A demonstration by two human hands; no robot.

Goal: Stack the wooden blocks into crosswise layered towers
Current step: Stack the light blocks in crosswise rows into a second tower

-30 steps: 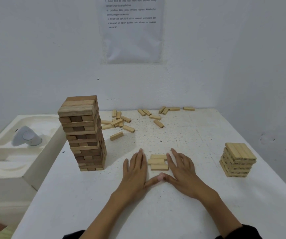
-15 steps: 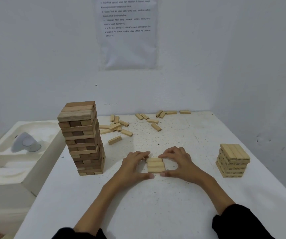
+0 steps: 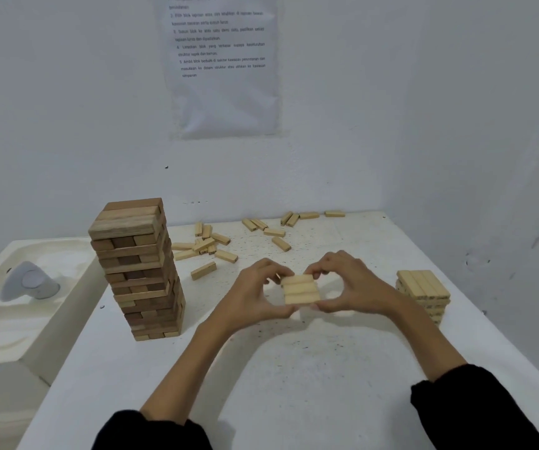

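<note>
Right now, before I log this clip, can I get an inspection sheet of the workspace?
Surface: white table, speckled with dark marks.
Job's things: tall tower at left; short stack at right; row of three blocks in the middle.
Clutter: loose blocks scattered near the far edge.
Hands: left hand and right hand pinch the row from either side.
Cables: nothing seen.
Surroundings: printed sheet on the wall; white tray with a grey object left of the table.
</note>
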